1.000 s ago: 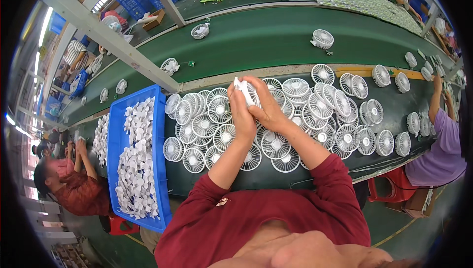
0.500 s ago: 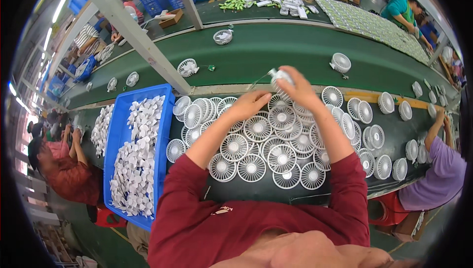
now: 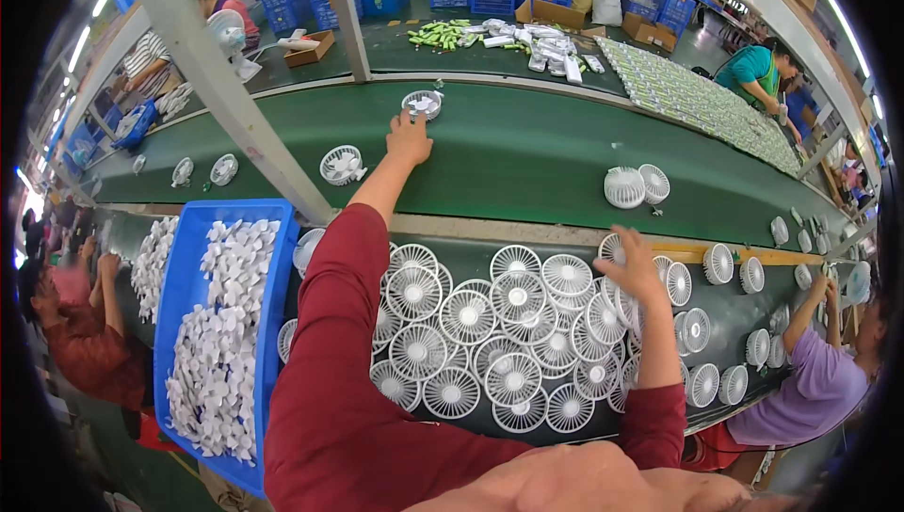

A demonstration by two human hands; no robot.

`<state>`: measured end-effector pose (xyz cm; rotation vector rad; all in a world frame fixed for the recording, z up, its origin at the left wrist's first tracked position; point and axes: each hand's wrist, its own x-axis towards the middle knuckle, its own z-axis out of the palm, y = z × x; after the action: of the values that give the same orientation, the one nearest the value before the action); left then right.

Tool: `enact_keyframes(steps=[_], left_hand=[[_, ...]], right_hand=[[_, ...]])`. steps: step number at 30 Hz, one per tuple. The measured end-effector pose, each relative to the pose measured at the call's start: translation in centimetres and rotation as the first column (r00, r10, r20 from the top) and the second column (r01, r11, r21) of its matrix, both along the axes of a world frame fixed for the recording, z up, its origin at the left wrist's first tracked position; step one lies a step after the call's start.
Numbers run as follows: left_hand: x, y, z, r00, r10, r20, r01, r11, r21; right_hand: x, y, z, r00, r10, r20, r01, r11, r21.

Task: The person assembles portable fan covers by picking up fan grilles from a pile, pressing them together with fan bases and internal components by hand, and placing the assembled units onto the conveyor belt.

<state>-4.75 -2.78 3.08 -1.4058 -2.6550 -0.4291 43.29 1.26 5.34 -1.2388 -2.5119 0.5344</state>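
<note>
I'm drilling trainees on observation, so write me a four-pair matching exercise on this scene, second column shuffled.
1. Left hand
2. Right hand
3. Blue tray
4. Nearest co-worker on the right

A. Holds small white pieces
B. Wears purple
C. At the round white grilles
D. Over the green belt

Pairs: 1-D, 2-C, 3-A, 4-B.

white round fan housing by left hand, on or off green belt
On: the housing rests on the green belt, near its far edge.
</note>
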Motion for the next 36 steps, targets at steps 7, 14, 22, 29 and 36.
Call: enact_keyframes(steps=[7,14,22,29,36], left_hand=[[-1.1,4.6,-0.4,0.972,-0.019,-0.234,0.007,0.999,-0.054],[-1.6,4.6,-2.9,0.959,-0.278,0.060,0.244,0.911,0.332],[3.8,1.3,-2.3,0.931,-0.320,0.174,0.276,0.932,0.235],[13.0,-4.0,0.2,0.403,-0.623,0.670,0.048,0.746,0.665],[26.5,-11.2,6.1,-0.580,-0.585,0.567,-0.336,0.806,0.488]], right_hand=[[0.4,0.3,-1.0,0.999,-0.027,0.025,0.026,0.999,0.045],[-0.4,1.2,-0.6,0.997,-0.059,-0.056,0.062,0.996,0.067],[0.0,1.5,-0.6,0.963,-0.108,-0.247,0.097,0.994,-0.059],[-2.4,-0.8,4.8,0.639,-0.100,-0.763,-0.178,0.945,-0.273],[-6.7,-8.3,5.8,0.621,0.146,-0.770,-0.216,0.976,0.011]])
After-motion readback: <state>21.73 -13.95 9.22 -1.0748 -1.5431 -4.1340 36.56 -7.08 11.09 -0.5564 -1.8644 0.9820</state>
